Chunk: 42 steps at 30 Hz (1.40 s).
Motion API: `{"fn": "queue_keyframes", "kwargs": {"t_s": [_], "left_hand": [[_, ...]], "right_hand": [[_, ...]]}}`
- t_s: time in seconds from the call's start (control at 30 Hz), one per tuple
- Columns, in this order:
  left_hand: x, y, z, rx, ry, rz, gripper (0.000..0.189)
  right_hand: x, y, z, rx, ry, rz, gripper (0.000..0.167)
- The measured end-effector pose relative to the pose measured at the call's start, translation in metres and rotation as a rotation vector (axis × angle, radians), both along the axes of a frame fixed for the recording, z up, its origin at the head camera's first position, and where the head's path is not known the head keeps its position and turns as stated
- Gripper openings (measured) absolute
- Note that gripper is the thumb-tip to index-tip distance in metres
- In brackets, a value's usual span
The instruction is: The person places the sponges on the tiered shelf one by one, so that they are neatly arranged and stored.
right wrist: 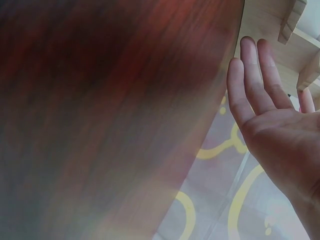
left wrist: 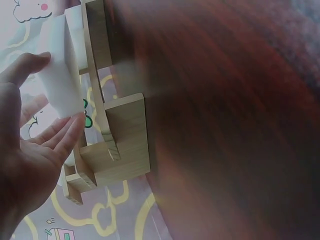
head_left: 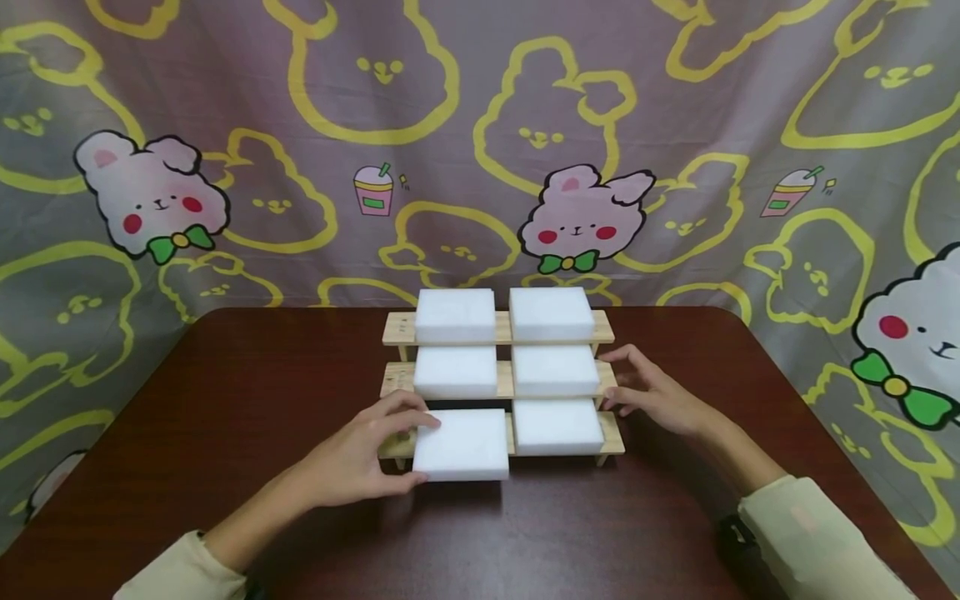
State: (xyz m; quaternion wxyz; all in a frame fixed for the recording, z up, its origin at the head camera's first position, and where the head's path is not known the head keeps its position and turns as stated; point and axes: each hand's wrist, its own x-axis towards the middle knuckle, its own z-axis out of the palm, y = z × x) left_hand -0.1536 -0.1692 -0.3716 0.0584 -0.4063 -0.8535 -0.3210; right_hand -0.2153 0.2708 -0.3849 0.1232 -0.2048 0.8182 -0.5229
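Note:
My left hand (head_left: 360,454) grips a white foam block (head_left: 461,444) by its left side. This block is lifted off the front left of a three-tier wooden rack (head_left: 395,329) and overlaps the lowest step in the head view. In the left wrist view the thumb and fingertips clasp the foam block (left wrist: 62,75), with the rack's stepped side beyond it. My right hand (head_left: 663,404) is at the rack's right end, fingers extended, holding nothing. The right wrist view shows the right hand (right wrist: 285,120) with fairly straight fingers beside the wooden side panel (right wrist: 262,25).
More white foam blocks sit on the rack: a pair on the top step (head_left: 455,317), a pair on the middle step (head_left: 557,371), and one at the lower right (head_left: 558,425). The dark wooden table (head_left: 262,400) bears the rack. A patterned curtain (head_left: 300,167) hangs behind it.

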Motion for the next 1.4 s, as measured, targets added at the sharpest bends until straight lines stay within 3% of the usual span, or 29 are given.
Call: {"fn": "queue_keyframes", "kwargs": {"t_s": [0.33, 0.77, 1.13, 1.4], "left_hand": [[0.0011, 0.0017, -0.0033, -0.06, 0.001, 0.067, 0.047], [0.0007, 0.0004, -0.0044, -0.126, 0.01, 0.101, 0.046], [-0.0043, 0.0006, -0.0044, -0.024, -0.129, 0.049, 0.042], [-0.0083, 0.0027, -0.0048, 0.003, -0.135, 0.057, 0.039]], "right_hand": [[-0.0016, 0.0, -0.0024, -0.005, 0.011, 0.006, 0.045], [-0.0013, 0.0008, -0.0021, -0.003, -0.004, -0.004, 0.046], [-0.0016, 0.001, -0.0028, -0.001, 0.001, -0.001, 0.045], [-0.0014, 0.001, -0.0025, 0.0, -0.001, -0.004, 0.046]]}}
